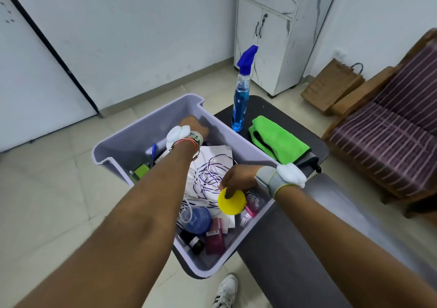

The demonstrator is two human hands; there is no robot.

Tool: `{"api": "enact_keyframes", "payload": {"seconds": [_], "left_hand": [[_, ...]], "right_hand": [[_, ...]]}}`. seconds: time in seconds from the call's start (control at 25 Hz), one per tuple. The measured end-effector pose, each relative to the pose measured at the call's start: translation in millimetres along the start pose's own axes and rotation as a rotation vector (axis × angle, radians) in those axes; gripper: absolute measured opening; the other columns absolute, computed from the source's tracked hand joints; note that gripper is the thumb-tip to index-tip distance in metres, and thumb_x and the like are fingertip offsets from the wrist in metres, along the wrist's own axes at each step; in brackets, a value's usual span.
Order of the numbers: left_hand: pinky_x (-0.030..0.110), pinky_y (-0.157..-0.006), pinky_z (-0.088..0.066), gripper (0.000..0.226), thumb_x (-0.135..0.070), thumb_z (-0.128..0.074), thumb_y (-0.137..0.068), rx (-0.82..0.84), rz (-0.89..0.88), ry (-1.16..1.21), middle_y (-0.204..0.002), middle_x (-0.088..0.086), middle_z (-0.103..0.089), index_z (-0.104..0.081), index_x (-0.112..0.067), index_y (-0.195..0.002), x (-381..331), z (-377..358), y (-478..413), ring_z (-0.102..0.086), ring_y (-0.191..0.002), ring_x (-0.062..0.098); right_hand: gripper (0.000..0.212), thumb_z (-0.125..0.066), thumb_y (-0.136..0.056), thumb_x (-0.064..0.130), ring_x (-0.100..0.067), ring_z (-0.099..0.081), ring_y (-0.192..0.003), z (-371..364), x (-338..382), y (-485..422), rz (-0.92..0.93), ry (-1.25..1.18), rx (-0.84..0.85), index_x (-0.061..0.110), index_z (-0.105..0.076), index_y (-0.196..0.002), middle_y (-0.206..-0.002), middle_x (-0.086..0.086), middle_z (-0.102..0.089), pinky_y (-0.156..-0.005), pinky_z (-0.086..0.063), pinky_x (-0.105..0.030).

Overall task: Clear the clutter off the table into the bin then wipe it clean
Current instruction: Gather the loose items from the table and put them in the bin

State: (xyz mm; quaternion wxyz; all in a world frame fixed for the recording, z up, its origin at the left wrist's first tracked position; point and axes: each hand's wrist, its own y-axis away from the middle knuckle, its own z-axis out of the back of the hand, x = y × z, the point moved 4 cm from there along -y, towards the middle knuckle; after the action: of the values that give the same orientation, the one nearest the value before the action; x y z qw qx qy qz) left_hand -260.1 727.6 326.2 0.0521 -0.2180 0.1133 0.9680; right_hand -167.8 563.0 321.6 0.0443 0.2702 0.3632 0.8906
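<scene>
Lilac bin sits on the dark table, full of clutter; right hand pinches a yellow lid over it, left hand reaches inside, grip hidden

Smooth matt plastic bin, fuzzy green cloth, clear glossy spray bottle (blue liquid), matt dark table

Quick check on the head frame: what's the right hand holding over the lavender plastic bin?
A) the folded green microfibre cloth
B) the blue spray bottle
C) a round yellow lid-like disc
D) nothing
C: the right hand pinches a round yellow lid-like disc above the clutter in the lavender plastic bin; the blue spray bottle and folded green microfibre cloth sit untouched on the dark table.
</scene>
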Motion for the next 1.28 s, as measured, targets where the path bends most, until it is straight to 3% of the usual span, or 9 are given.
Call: {"api": "enact_keyframes", "payload": {"seconds": [0.16,0.28,0.32,0.36,0.44,0.56,0.76,0.96,1.28], "left_hand": [[0.025,-0.057,-0.039,0.030,-0.045,-0.060,-0.073,-0.018,0.028,0.015,-0.069,0.004,-0.060,-0.057,-0.015,-0.079,1,2,6,-0.054,-0.055,0.022],[0.025,-0.059,-0.041,0.032,-0.047,-0.057,-0.074,-0.046,0.014,0.021,-0.070,0.003,-0.060,-0.059,-0.016,-0.084,-3,7,17,-0.055,-0.056,0.021],[0.027,-0.063,-0.043,0.032,-0.045,-0.058,-0.076,-0.052,-0.012,0.022,-0.079,0.006,-0.064,-0.061,-0.016,-0.089,-10,12,29,-0.059,-0.063,0.025],[0.028,-0.067,-0.045,0.031,-0.041,-0.059,-0.078,-0.043,-0.024,0.019,-0.089,0.009,-0.067,-0.062,-0.015,-0.093,-13,13,34,-0.063,-0.073,0.029],[0.029,-0.071,-0.045,0.031,-0.032,-0.058,-0.082,-0.037,-0.021,0.003,-0.105,0.013,-0.068,-0.062,-0.011,-0.104,-17,17,38,-0.065,-0.089,0.033],[0.031,-0.076,-0.049,0.046,-0.025,-0.054,-0.082,-0.087,-0.040,0.023,-0.113,0.015,-0.065,-0.052,-0.007,-0.125,-32,29,61,-0.065,-0.099,0.036],[0.038,-0.082,-0.057,0.030,-0.027,-0.059,-0.079,-0.103,-0.205,0.239,-0.098,0.019,-0.071,-0.068,-0.005,-0.097,-108,40,146,-0.068,-0.087,0.037],[0.034,-0.082,-0.056,0.028,-0.023,-0.054,-0.080,-0.006,-0.397,0.272,-0.097,0.020,-0.071,-0.070,-0.002,-0.092,-190,1,253,-0.068,-0.088,0.037],[0.035,-0.075,-0.057,0.026,-0.022,-0.056,-0.075,0.270,-0.639,0.219,-0.091,0.016,-0.072,-0.071,-0.006,-0.090,-283,-101,412,-0.068,-0.081,0.036]], "right_hand": [[0.052,-0.079,-0.074,0.017,-0.016,-0.060,-0.100,6,-4,11,0.010,-0.088,-0.059,0.014,-0.065,-0.124,-0.122,-0.004,-0.064,-0.087,-0.050,-0.025],[0.049,-0.078,-0.074,0.012,-0.014,-0.060,-0.074,18,-3,21,0.030,-0.262,-0.215,0.015,-0.064,-0.121,-0.110,-0.004,-0.066,-0.059,-0.052,-0.015],[0.046,-0.077,-0.075,0.012,-0.013,-0.058,-0.073,21,-3,32,0.047,-0.302,-0.309,0.015,-0.065,-0.119,-0.105,-0.001,-0.064,-0.060,-0.051,-0.013],[0.042,-0.076,-0.076,0.012,-0.014,-0.058,-0.080,24,-3,37,0.060,-0.355,-0.379,0.015,-0.067,-0.117,-0.102,0.001,-0.063,-0.071,-0.051,-0.016],[0.033,-0.073,-0.079,0.009,-0.015,-0.056,-0.089,26,-1,42,0.070,-0.515,-0.463,0.013,-0.069,-0.111,-0.097,0.000,-0.063,-0.086,-0.049,-0.030],[0.018,-0.065,-0.083,0.006,-0.015,-0.056,-0.085,24,-5,68,0.081,-0.713,-0.608,0.013,-0.069,-0.099,-0.085,0.002,-0.063,-0.080,-0.049,-0.032],[0.020,-0.056,-0.086,0.002,-0.018,-0.056,-0.080,9,-37,151,0.073,-0.955,-0.888,0.017,-0.067,-0.092,-0.084,-0.002,-0.063,-0.079,-0.051,-0.034],[0.025,-0.052,-0.086,0.004,-0.016,-0.057,-0.079,-30,-99,245,-0.018,-1.137,-1.126,0.024,-0.063,-0.078,-0.086,-0.002,-0.062,-0.065,-0.050,-0.029],[0.021,-0.050,-0.090,0.009,-0.018,-0.055,-0.075,-106,-211,378,-0.263,-1.316,-1.461,0.020,-0.064,-0.079,-0.088,-0.007,-0.064,-0.054,-0.044,-0.027]]}}
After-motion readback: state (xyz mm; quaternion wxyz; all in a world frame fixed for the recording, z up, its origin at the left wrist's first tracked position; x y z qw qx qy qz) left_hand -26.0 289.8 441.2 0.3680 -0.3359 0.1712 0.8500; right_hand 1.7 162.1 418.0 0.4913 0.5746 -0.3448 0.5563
